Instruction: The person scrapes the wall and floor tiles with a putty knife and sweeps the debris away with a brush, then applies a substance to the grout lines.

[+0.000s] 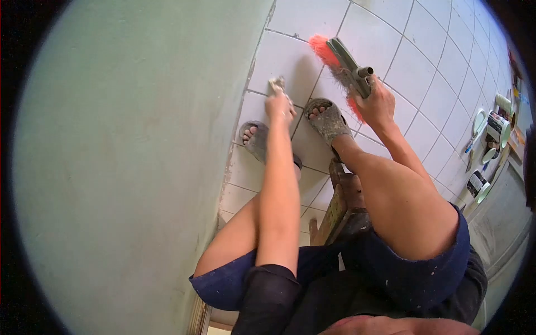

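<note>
My right hand (378, 105) is closed around one end of a broom head (347, 58) with a grey-green plastic back, an empty handle socket and pink-orange bristles, greyed with dirt in places. The bristles are over the floor, beyond my right sandal (329, 120). My left hand (280, 107) reaches down between the wall and the broom head, fingers closed. From its fingers sticks out a small pale, dirty piece, too blurred to name. Below that hand is my left sandal (255, 139), partly behind my forearm.
A pale green wall (134, 156) fills the left side. White tiles (373, 30) with dark joints cover the floor. A worn wooden stool (338, 209) stands between my legs. At the far right are several tubs and cans (497, 129) with brushes.
</note>
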The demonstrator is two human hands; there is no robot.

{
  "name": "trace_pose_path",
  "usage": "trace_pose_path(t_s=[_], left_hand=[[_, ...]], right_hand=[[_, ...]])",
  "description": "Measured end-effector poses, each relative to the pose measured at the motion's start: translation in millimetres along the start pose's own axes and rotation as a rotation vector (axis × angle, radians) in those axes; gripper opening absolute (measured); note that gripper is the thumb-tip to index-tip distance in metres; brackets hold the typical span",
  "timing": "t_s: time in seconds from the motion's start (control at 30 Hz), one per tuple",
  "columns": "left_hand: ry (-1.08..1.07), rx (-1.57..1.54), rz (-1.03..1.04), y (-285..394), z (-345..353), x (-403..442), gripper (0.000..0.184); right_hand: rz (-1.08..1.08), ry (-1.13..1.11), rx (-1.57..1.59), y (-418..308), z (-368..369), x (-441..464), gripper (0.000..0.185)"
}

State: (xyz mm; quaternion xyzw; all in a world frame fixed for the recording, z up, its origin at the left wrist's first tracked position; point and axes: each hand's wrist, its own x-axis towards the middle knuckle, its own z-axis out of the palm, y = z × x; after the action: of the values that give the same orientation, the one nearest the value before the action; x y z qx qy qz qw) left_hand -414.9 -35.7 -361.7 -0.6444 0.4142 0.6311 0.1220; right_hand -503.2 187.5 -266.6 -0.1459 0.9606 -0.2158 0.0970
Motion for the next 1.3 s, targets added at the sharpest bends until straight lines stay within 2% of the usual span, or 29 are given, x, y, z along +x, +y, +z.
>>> trace_pose_path(t_s=[0.07,0.17,0.2,0.27,0.37,0.47,0.53,0.63,0.73,0.8,0.83,0.93,1.03,1.2,1.3], left_hand=[[0.021,0.013,-0.028,-20,-1,-17,0.04],[0.015,-0.133,0.072,-6,-9,9,0.04],[0.05,-0.122,0.039,4,-12,31,0.042],[0.061,-0.156,0.012,27,-12,25,0.046],[0.066,-0.068,-0.017,10,-12,8,0.045],[0.076,-0.086,0.009,19,-21,26,0.044],[0.054,-0.046,0.04,18,-25,35,0.043],[0.021,-0.209,-0.019,-3,-4,19,0.047],[0.041,-0.126,-0.018,-25,2,0,0.048],[0.111,-0.173,-0.043,8,0,0,0.048],[0.037,-0.31,0.008,4,-11,34,0.048],[0.133,-0.242,-0.131,27,-9,9,0.046],[0.075,-0.203,-0.115,10,-16,14,0.047],[0.091,-0.234,-0.047,25,-25,20,0.048],[0.079,-0.13,-0.008,14,-25,31,0.047]], right_hand=[[0.04,-0.021,0.026,0,1,-5,0.037],[0.091,-0.068,-0.002,2,3,-9,0.038],[0.097,-0.072,-0.006,3,1,-10,0.038],[0.008,-0.045,0.007,1,-1,-10,0.037],[0.041,-0.051,0.015,2,-2,-12,0.034],[-0.007,-0.013,0.047,7,4,-11,0.033],[0.007,-0.078,0.022,7,2,-11,0.034],[-0.009,-0.084,0.024,9,0,-11,0.036],[-0.029,-0.048,0.051,7,-3,-13,0.038],[-0.02,-0.069,0.053,7,-2,-15,0.038],[-0.015,-0.094,0.035,9,-2,-15,0.038],[-0.008,-0.095,0.027,12,-2,-19,0.039],[0.002,-0.05,0.049,10,-1,-14,0.038],[-0.009,-0.1,0.049,9,1,-19,0.037],[-0.023,-0.03,0.089,8,-2,-15,0.034]])
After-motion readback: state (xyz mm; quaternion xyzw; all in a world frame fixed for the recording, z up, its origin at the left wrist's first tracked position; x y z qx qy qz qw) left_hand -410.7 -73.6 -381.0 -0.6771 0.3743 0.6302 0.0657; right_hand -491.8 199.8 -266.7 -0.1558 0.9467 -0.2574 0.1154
